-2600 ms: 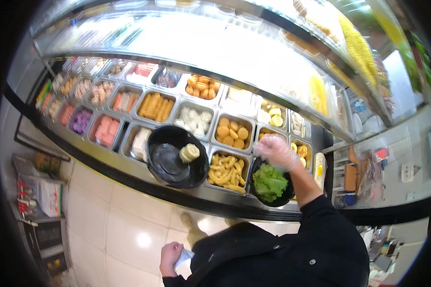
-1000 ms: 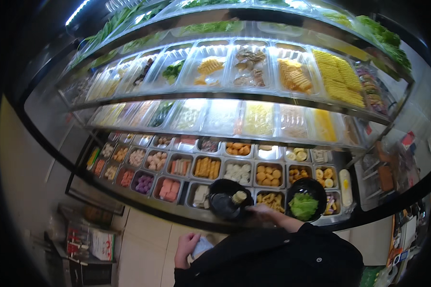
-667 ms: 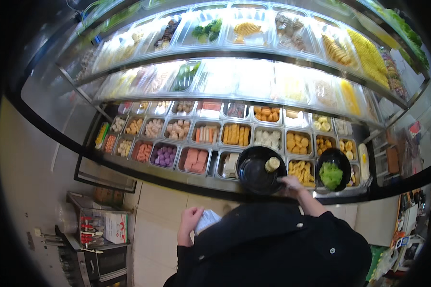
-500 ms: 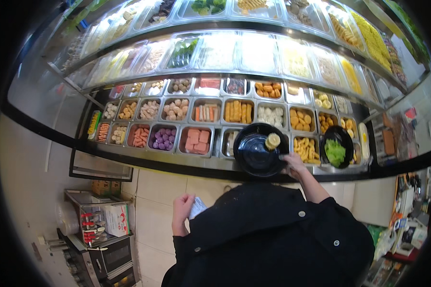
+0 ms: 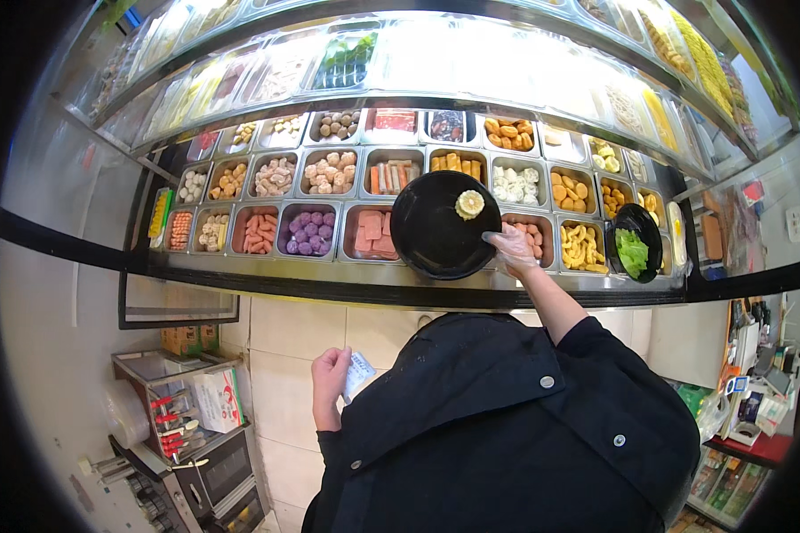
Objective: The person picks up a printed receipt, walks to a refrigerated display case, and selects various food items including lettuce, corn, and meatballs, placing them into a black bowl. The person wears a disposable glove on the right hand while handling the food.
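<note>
My right hand (image 5: pixel 512 248), in a clear glove, grips the right rim of a round black bowl (image 5: pixel 431 235) above the front rows of metal food pans. A piece of corn (image 5: pixel 469 204) sits inside the bowl. Down at the lower middle, my left hand (image 5: pixel 331 373) is bare and closed on a small white-and-blue paper slip (image 5: pixel 358 371). A second black bowl with green lettuce (image 5: pixel 632 252) rests on the pans at the right. Behind my held bowl, parts of several pans are hidden.
Around the bowl are pans of purple balls (image 5: pixel 308 233), pink luncheon meat slices (image 5: pixel 372 233) and yellow curved pieces (image 5: pixel 581 247). Glass-fronted shelves of clear trays (image 5: pixel 344 62) rise behind. A metal rack (image 5: pixel 182 404) with red-handled utensils stands at lower left.
The black bowl in my right hand has moved left and up, farther over the pans. My left hand still holds the slip, slightly lower and to the left.
</note>
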Motion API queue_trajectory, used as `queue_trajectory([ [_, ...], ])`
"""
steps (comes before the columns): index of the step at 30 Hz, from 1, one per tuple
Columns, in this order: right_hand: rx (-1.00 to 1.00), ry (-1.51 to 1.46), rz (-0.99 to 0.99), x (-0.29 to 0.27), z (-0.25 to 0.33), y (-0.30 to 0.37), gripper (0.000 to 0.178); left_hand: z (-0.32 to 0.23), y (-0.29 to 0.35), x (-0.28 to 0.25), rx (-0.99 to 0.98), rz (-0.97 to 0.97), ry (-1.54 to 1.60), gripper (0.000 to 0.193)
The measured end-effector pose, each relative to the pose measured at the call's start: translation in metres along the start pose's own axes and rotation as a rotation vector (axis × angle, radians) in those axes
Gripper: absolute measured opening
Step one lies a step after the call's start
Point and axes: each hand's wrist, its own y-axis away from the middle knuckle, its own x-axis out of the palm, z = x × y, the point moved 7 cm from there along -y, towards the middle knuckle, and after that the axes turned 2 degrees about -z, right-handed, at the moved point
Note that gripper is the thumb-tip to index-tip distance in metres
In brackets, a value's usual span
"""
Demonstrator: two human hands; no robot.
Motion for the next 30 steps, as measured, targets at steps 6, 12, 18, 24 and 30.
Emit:
queue_trajectory([
  [6, 0.079, -0.031, 0.204, 0.057, 0.011, -0.036, 0.012, 0.029, 0.001, 0.005, -0.086, -0.016, -0.005, 0.028],
  [12, 0.141, 0.638, 0.035, 0.042, 0.059, -0.064, 0.038, 0.036, 0.0, 0.002, -0.18, -0.085, -0.068, 0.029],
  [18, -0.528, 1.177, -0.11, 0.05, 0.143, -0.18, 0.032, 0.042, -0.011, 0.013, -0.321, -0.134, 0.09, 0.027],
  [24, -0.45, 1.449, 0.115, 0.081, 0.108, -0.294, 0.03, 0.042, -0.028, 0.024, -0.361, -0.281, 0.469, 0.028],
  [30, -0.523, 1.739, 0.156, 0.095, 0.102, -0.327, 0.044, 0.07, -0.021, 0.022, -0.428, -0.471, 0.659, 0.031],
])
